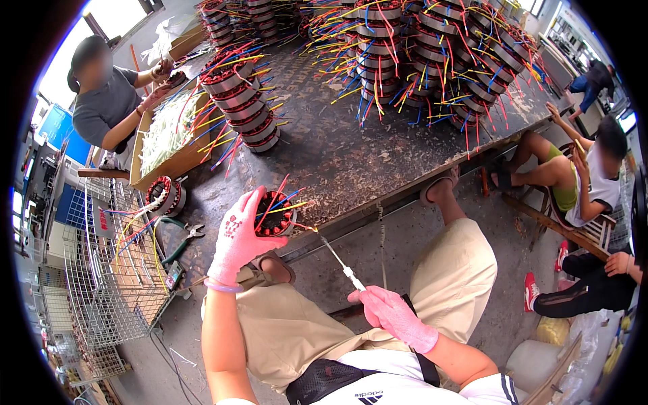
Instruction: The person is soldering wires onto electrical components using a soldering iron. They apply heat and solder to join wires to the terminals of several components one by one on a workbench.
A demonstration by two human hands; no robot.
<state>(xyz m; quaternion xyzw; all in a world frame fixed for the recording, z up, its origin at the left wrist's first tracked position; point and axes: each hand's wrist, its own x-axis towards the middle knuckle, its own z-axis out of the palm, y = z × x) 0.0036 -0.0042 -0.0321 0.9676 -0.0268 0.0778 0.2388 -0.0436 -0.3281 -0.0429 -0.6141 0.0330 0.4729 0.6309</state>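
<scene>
A slim white tool [352, 277] is gripped by the gloved right hand [398, 316]. At the near edge of the table [324, 158], a wire-wound ring [277, 223] is clasped by the gloved left hand [237, 235]. Beyond, ring stacks [378, 54] are seen.

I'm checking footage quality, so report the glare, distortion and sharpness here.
Head view: the window at upper left is washed out to white; head view: fisheye distortion warps the wire mesh rack toward the left rim, inside a black border; head view: the left hand and the wired stator it holds look reasonably sharp.
</scene>
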